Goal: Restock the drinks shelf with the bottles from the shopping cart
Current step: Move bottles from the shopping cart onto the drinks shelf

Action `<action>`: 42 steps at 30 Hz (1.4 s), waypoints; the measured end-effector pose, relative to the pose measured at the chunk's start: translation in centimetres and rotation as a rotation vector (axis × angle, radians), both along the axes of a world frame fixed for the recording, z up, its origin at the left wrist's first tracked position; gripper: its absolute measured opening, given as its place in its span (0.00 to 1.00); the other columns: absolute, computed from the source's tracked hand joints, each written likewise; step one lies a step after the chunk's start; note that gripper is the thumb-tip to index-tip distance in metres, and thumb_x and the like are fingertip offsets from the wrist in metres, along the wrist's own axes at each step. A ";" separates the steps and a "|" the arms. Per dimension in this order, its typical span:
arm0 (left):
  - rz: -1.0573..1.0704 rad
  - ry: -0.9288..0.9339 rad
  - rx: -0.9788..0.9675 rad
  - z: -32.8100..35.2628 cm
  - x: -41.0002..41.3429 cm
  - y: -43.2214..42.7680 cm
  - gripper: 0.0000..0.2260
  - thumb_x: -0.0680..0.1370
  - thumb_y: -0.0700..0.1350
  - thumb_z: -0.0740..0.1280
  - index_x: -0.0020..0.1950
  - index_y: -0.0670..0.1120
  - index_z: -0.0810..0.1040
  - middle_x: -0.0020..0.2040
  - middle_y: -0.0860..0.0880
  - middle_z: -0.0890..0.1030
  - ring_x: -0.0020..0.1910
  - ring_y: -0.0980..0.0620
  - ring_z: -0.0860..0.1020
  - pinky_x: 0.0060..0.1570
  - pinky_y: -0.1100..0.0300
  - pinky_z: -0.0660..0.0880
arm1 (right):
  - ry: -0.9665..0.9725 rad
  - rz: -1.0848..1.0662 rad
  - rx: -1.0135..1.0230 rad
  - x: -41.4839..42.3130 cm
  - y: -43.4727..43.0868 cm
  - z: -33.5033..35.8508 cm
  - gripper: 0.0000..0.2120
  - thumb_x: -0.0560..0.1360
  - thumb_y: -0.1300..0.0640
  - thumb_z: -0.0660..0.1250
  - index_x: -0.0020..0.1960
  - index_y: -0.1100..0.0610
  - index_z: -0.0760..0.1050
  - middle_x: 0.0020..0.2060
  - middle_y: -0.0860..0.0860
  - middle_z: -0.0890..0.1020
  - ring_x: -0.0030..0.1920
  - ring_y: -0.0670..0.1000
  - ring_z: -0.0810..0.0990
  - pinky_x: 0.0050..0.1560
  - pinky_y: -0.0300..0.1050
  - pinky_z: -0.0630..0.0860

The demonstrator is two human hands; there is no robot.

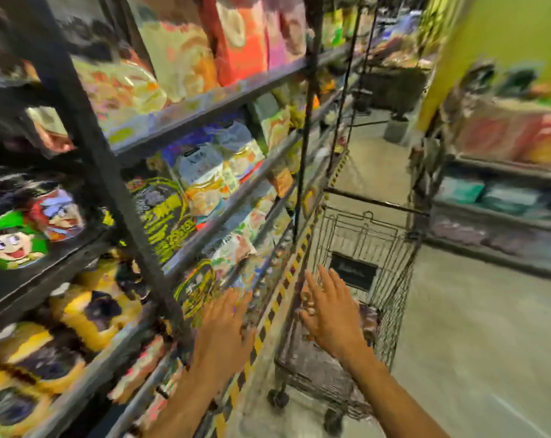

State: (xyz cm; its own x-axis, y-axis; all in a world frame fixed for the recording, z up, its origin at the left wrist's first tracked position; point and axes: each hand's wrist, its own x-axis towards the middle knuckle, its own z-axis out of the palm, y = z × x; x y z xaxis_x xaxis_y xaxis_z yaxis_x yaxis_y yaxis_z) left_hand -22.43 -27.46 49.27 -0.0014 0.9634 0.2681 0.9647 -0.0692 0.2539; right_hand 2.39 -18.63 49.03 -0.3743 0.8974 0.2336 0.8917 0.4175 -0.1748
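The frame is blurred. A wire shopping cart (362, 235) stands in the aisle, right of a dark metal shelf rack (204, 203). My left hand (225, 327) is open, fingers spread, over the rack's low front edge. My right hand (329, 308) is open too, stretched over the near side of the cart. Something dark lies in the cart by my right hand (369, 317); I cannot tell whether it is a bottle. Neither hand holds anything.
The rack on the left carries colourful snack bags (179, 52) and yellow packs (87, 314). A yellow-black striped strip (267, 314) runs along the rack's base. Another shelf (501, 203) lines the right side. Grey floor (476, 343) spreads right of the cart.
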 end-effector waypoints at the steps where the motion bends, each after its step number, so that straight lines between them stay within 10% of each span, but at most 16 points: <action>1: -0.023 0.000 -0.016 -0.2 1.7 1.8 0.29 0.74 0.55 0.69 0.75 0.48 0.73 0.73 0.43 0.75 0.71 0.40 0.75 0.66 0.41 0.74 | 0.005 -0.041 -0.015 2.2 0.7 -0.7 0.38 0.81 0.30 0.52 0.85 0.46 0.47 0.84 0.53 0.51 0.84 0.59 0.51 0.81 0.61 0.58; 7: -0.183 -0.041 -0.101 -3.7 9.5 11.4 0.34 0.80 0.59 0.64 0.83 0.52 0.56 0.81 0.46 0.63 0.79 0.42 0.63 0.75 0.44 0.63 | -0.006 -0.241 -0.127 11.8 4.6 -3.8 0.38 0.80 0.30 0.55 0.84 0.48 0.54 0.83 0.54 0.56 0.83 0.59 0.55 0.79 0.61 0.62; 22: -0.373 -0.092 -0.369 -13.8 15.8 33.5 0.34 0.81 0.59 0.64 0.83 0.52 0.56 0.82 0.48 0.60 0.80 0.46 0.59 0.79 0.49 0.58 | 0.095 -0.472 -0.344 16.8 18.8 -12.8 0.41 0.77 0.25 0.37 0.84 0.43 0.44 0.84 0.52 0.50 0.84 0.57 0.46 0.82 0.60 0.54; 29: -0.332 -0.221 -0.495 -19.8 17.8 41.6 0.30 0.80 0.58 0.64 0.81 0.53 0.62 0.80 0.51 0.61 0.80 0.48 0.59 0.78 0.44 0.58 | 0.065 -0.503 -0.468 17.4 26.3 -19.3 0.40 0.81 0.31 0.55 0.84 0.44 0.39 0.85 0.53 0.48 0.84 0.57 0.46 0.82 0.58 0.49; 42: 0.017 -0.406 -0.760 -36.7 22.6 53.8 0.24 0.77 0.50 0.71 0.71 0.54 0.68 0.65 0.45 0.78 0.60 0.44 0.80 0.59 0.45 0.79 | 0.224 -0.570 -0.710 19.8 37.7 -36.7 0.38 0.79 0.31 0.47 0.83 0.49 0.52 0.81 0.56 0.60 0.82 0.59 0.55 0.79 0.63 0.60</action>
State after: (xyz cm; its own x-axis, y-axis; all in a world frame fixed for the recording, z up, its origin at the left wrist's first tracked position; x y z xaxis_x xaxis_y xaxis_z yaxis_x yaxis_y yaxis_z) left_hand 0.13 26.33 12.61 0.0263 0.8802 -0.4739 0.7886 0.2731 0.5510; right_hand 22.23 19.04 12.36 0.1530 0.8919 -0.4256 0.8436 -0.3421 -0.4138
